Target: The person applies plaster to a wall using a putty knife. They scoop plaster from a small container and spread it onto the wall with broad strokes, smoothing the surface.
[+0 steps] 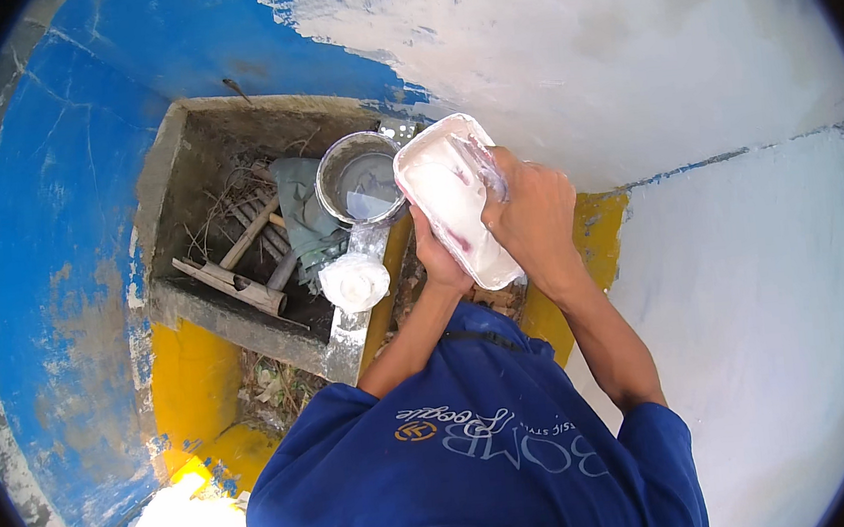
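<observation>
Clamping a white rectangular paste-filled tray with left fingers; gripping a flat, paste-smeared scraper over it with right fingers. Having a crumpled white bundle and a round grey bucket left of the tray, a rough concrete trough farther left.

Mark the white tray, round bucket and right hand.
White tray (431, 131): head view, on its upper rim.
Round bucket (322, 187): head view, on its left rim.
Right hand (536, 211): head view, on its back.

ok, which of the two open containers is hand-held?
The rectangular white tray, gripped by the left hand; the other, the round bucket, is touched by neither hand.
</observation>
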Demonstrator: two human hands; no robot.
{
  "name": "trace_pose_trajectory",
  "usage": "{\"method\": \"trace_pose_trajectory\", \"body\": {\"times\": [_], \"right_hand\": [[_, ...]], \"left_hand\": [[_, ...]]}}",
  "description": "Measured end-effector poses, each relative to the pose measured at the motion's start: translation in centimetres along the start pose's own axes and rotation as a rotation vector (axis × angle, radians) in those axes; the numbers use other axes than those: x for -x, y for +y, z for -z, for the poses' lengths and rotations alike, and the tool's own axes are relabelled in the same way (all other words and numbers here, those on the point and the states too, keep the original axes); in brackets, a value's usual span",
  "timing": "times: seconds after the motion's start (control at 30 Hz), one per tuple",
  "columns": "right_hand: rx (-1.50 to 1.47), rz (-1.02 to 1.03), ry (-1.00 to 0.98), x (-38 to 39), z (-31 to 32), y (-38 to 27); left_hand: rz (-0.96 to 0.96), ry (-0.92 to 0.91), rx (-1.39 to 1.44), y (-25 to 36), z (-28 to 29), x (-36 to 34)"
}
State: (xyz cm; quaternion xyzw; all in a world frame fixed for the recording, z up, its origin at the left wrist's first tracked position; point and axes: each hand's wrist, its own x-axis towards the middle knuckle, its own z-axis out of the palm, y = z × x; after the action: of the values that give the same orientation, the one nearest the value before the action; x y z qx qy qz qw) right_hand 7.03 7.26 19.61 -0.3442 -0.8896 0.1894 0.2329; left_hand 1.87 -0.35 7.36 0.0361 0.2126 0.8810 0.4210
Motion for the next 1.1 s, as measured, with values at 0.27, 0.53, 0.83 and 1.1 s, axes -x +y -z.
{"method": "trace_pose_trajectory", "body": {"times": [0.27,0.53,0.83,1.1], "right_hand": [[0.093,0.019,-0.149,2.5,-2.0,0.0],[-0.051,-0.033,-0.225,1.2,-1.2,-1.0],[-0.063,-0.090,-0.226,0.7,-0.8,-1.2],[-0.087,-0.046,-0.235,1.4,-1.3,-0.8]], "left_hand": [[0.079,-0.010,0.219,-0.4,2.4,-0.5],[0.036,-0.062,0.267,-0.6,3.1,-0.7],[-0.005,-0.070,0.210,0.1,2.1,-0.4],[0.000,-0.082,0.199,0.0,2.2,-0.8]]}}
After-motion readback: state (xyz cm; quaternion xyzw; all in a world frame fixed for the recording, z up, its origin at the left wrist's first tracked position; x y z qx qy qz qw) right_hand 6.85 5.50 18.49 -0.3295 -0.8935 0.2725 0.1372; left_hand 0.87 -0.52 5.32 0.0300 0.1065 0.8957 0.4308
